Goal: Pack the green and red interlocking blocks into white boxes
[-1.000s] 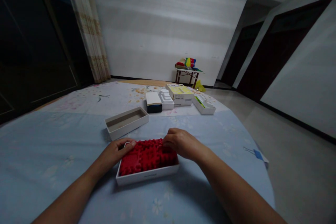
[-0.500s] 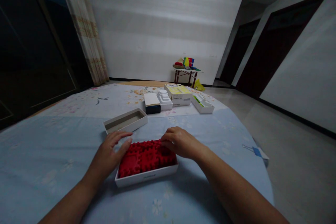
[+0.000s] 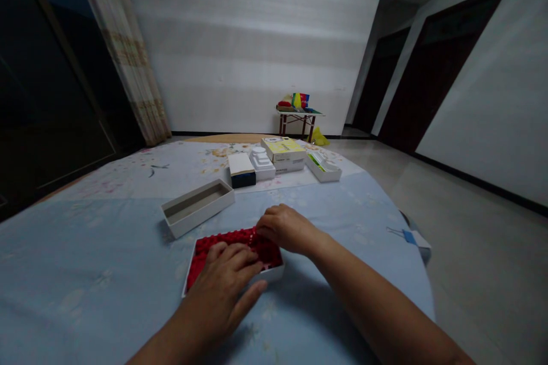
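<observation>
A shallow white box (image 3: 274,272) lies on the blue bedsheet in front of me, filled with a bumpy red insert (image 3: 209,246). My left hand (image 3: 225,288) lies flat on top of the red insert at the box's near side, fingers stretched out. My right hand (image 3: 285,228) rests with curled fingers on the insert's far right corner. An empty white box lid (image 3: 197,207) sits just beyond, to the left.
Farther back on the bed (image 3: 85,251) lie a dark-sided box (image 3: 241,170), a white moulded tray (image 3: 261,162), a yellow-topped box (image 3: 283,152) and an open white box (image 3: 324,166). A small table (image 3: 296,117) with colourful items stands by the wall. Bare floor is on the right.
My left hand has moved from the box's left edge onto the top of the red insert, near side. My right hand has stayed at the far right corner.
</observation>
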Action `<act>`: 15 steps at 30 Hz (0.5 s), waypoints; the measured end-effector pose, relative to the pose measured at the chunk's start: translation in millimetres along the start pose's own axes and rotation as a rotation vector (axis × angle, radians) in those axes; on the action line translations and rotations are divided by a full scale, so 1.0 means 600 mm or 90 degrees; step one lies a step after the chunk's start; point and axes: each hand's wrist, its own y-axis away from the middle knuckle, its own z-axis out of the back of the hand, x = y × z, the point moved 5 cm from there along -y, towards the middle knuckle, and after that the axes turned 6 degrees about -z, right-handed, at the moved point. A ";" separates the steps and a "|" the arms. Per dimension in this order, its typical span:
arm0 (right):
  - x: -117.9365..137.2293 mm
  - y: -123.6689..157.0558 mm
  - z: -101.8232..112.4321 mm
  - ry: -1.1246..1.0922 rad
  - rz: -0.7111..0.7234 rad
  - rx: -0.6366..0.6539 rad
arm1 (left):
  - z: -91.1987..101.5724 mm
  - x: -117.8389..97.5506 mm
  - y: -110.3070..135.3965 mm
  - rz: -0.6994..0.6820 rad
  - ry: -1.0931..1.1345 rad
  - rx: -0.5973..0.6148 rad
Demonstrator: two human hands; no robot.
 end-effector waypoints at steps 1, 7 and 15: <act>0.001 0.000 -0.002 -0.009 0.010 0.016 | 0.002 -0.001 -0.001 -0.001 0.003 0.002; -0.003 -0.003 -0.017 -0.042 0.007 0.050 | 0.004 -0.001 -0.003 -0.002 0.030 0.018; -0.027 -0.003 -0.011 -0.172 -0.051 0.004 | 0.006 0.006 -0.006 0.017 0.050 0.010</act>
